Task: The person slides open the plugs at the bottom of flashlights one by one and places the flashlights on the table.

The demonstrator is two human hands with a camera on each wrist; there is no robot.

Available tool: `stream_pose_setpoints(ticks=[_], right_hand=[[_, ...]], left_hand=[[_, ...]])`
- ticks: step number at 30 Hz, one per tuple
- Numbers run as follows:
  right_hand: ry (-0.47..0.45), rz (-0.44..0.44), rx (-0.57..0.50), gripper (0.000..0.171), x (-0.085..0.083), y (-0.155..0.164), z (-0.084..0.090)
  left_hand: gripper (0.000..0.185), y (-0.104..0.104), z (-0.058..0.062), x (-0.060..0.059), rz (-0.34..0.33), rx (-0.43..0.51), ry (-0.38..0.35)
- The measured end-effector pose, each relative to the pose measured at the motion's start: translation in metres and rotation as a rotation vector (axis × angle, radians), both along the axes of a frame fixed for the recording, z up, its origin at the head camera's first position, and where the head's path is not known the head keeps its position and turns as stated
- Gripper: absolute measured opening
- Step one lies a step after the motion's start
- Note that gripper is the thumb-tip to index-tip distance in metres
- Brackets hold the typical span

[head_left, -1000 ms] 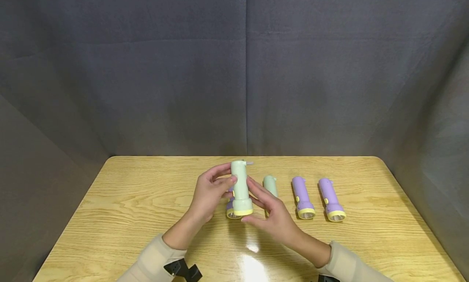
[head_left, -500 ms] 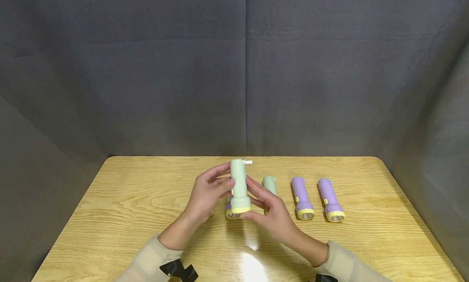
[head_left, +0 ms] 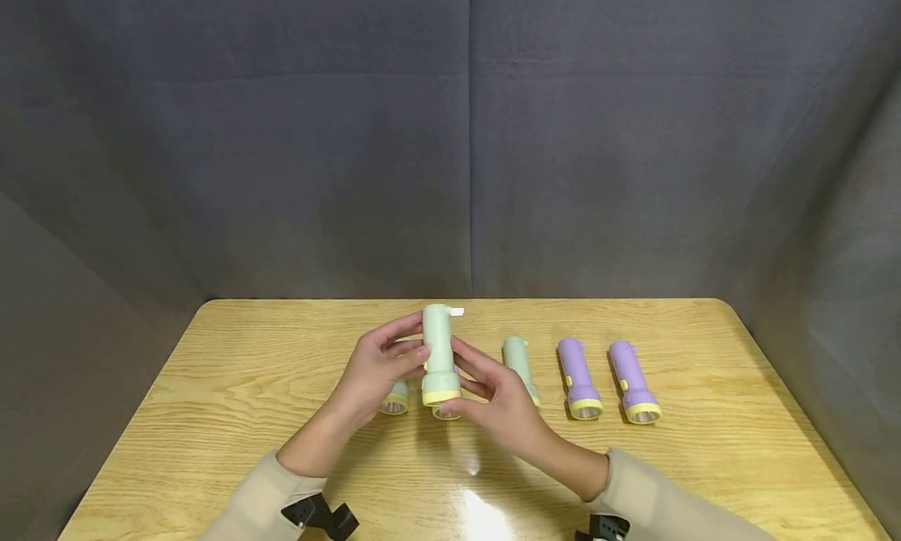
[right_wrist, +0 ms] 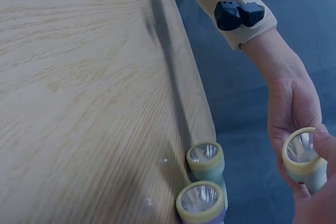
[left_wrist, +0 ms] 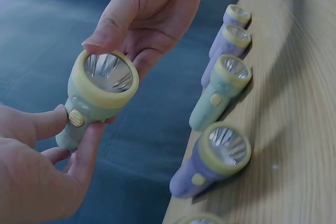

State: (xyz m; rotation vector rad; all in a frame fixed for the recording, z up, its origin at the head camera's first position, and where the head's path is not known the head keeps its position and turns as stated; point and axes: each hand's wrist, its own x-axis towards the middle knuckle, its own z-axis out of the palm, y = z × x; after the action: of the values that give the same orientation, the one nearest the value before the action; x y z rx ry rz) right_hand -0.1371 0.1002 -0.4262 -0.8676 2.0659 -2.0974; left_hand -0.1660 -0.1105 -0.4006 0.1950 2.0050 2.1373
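Above the table I hold a pale green flashlight (head_left: 439, 349) with a yellow rim, its lens end down towards me. My left hand (head_left: 376, 369) pinches its body, the thumb beside the yellow switch (left_wrist: 76, 118) in the left wrist view. My right hand (head_left: 503, 400) grips the other side, with the thumb on the yellow rim and the fingers along the body. A small pale tab (head_left: 457, 312) sticks out at the tail end. Behind the held flashlight, a purple flashlight (head_left: 446, 413) and another green flashlight (head_left: 395, 403) on the table are partly hidden.
To the right of my hands lie a green flashlight (head_left: 517, 359) and two purple flashlights (head_left: 579, 377), lenses facing me. All rest on a wooden table (head_left: 246, 400). A dark grey curtain (head_left: 338, 173) stands behind it and at both sides.
Both hands have moved slightly left with the green flashlight. The green flashlight behind my left hand has come into view. My grip looks much the same.
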Motion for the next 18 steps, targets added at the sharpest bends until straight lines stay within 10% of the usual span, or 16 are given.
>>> stream_pose_setpoints(ticks=[18], right_hand=[[-0.122,0.057,-0.055,0.078,-0.011,-0.055,0.010]], left_hand=[[0.058,-0.060,0.009,-0.010,-0.033,-0.057,0.004]])
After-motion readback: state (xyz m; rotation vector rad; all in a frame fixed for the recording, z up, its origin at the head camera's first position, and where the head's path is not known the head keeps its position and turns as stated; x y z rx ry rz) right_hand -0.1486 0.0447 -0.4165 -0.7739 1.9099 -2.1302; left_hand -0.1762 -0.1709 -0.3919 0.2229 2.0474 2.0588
